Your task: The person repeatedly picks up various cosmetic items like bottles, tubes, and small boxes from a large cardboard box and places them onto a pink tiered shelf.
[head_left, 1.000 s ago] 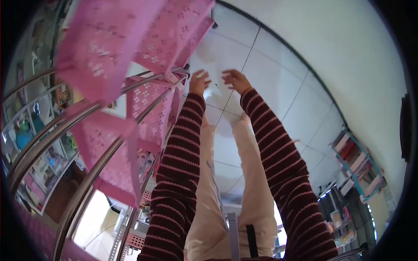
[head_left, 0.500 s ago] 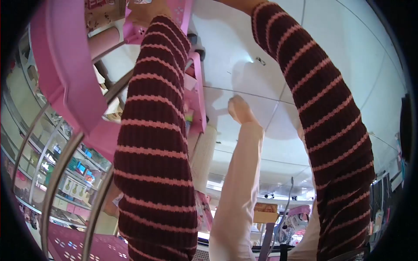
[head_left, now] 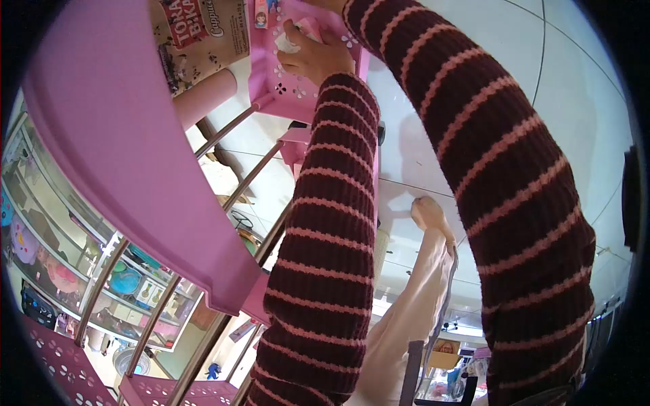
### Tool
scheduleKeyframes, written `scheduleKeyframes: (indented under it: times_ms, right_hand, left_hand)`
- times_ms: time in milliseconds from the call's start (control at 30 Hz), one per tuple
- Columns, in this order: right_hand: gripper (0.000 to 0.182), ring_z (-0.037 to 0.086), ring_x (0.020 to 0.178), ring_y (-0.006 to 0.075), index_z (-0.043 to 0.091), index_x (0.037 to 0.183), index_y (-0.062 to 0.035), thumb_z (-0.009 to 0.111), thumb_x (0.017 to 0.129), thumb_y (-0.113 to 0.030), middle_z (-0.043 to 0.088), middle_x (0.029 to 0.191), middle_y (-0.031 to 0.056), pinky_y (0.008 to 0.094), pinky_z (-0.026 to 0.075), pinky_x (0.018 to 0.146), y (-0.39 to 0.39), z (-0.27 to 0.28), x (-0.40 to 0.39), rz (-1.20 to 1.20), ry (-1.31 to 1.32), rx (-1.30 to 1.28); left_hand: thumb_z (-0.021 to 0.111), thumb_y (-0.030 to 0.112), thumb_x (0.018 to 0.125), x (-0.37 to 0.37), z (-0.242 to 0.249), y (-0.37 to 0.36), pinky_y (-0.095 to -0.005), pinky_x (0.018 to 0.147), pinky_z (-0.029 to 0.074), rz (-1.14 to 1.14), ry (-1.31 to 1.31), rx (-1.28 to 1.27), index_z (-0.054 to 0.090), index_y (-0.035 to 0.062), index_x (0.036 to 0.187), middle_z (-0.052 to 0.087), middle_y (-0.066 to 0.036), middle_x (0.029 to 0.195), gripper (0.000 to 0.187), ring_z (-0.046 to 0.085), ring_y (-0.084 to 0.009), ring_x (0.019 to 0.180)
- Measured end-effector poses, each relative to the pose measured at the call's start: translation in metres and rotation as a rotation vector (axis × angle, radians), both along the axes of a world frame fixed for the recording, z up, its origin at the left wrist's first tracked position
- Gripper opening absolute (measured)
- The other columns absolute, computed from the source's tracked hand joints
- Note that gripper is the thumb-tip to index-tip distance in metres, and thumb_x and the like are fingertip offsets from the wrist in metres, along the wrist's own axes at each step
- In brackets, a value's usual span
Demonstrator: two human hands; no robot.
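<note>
My left hand [head_left: 315,57] is over a pink plastic shelf tray [head_left: 298,101] with flower-shaped cut-outs, in the upper middle of the view. Its fingers are closed around a small white-and-pink packet [head_left: 288,44], whose exact kind I cannot make out. Beside it in the tray lies a small box [head_left: 261,15] with a printed figure. Of my right hand [head_left: 330,5] only a bit near the wrist shows at the top edge, by the tray's right side; its fingers are out of frame. Both arms wear dark sleeves with pink stripes.
A large pink shelf panel [head_left: 135,176] on metal rods [head_left: 261,169] fills the left. Behind the tray is a brown carton [head_left: 203,40] with printed lettering. Glass-fronted shelves [head_left: 135,298] hold colourful goods. My bare foot [head_left: 430,213] rests on the white tiled floor [head_left: 467,27].
The view has shifted left and up, so the tray, carton and my left hand show more fully. My right hand now reaches closer to the tray.
</note>
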State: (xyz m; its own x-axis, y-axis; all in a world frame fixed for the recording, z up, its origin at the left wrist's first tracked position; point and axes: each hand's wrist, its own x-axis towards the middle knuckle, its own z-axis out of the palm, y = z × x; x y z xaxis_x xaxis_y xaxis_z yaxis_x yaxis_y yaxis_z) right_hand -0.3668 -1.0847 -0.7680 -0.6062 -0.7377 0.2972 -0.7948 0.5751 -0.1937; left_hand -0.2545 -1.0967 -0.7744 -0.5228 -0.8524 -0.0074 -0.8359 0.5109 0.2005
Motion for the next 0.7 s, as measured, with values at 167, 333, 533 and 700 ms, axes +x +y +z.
scheduleKeyframes:
  times_ms: [167,333,533,700]
  right_hand:
    - [0.028,0.032,0.103,0.0294,0.050,0.095,-0.0134,0.046,0.070,-0.026,0.038,0.109,0.0100,0.0431,0.028,0.081,0.027,0.018,0.014,-0.025,-0.169,-0.039]
    - [0.044,0.041,0.086,0.0348,0.044,0.095,-0.0027,0.059,0.060,-0.024,0.041,0.095,0.0207,0.0400,0.035,0.074,0.094,0.075,0.029,-0.088,-0.896,-0.735]
    - [0.037,0.046,0.090,0.0204,0.044,0.103,-0.0044,0.036,0.075,-0.027,0.046,0.100,0.0134,0.0306,0.039,0.075,0.235,0.182,0.080,-0.335,-2.273,-1.172]
    - [0.047,0.041,0.095,0.0329,0.030,0.114,-0.0046,0.031,0.075,-0.030,0.039,0.108,0.0219,0.0433,0.037,0.077,0.324,0.342,0.123,-0.562,-2.367,-1.806]
  left_hand:
    - [0.048,0.016,0.071,-0.005,0.018,0.001,-0.0438,0.077,0.032,0.036,-0.070,0.078,0.026,0.0125,0.113,0.029,-0.027,0.098,0.048,0.034,-0.0402,0.090]
    - [0.048,0.019,0.073,0.010,0.062,0.059,-0.0409,0.077,0.033,0.269,0.747,0.582,0.025,0.0103,0.111,0.031,-0.022,0.101,0.045,0.035,-0.0303,0.094]
    - [0.043,0.034,0.074,0.064,0.191,0.207,-0.0343,0.069,0.038,1.026,0.901,1.099,0.029,0.0113,0.108,0.035,-0.007,0.102,0.043,0.038,-0.0204,0.088]
    - [0.037,0.044,0.073,0.143,0.270,0.302,-0.0300,0.058,0.040,1.115,0.887,1.713,0.039,0.0170,0.100,0.043,-0.002,0.094,0.038,0.042,-0.0151,0.079]
